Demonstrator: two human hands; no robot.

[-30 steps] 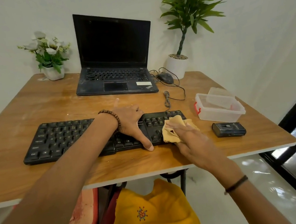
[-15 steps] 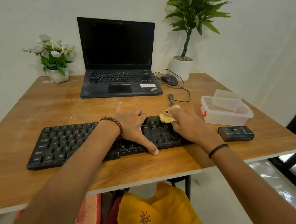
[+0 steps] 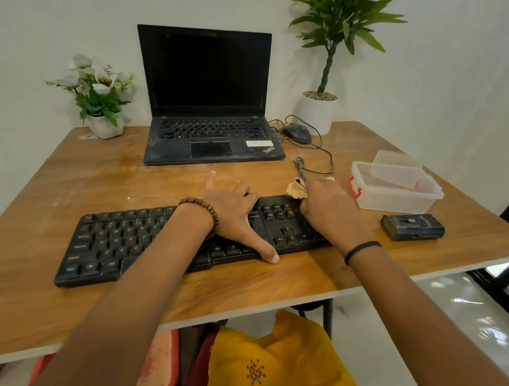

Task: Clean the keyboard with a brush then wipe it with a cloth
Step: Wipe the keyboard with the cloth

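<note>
Lying across the middle of the wooden table, the black keyboard has both hands on it. The left hand rests spread flat, thumb reaching its near edge. The right hand grips a bunched yellow cloth against the keys at the right end, a tuft poking out.
</note>
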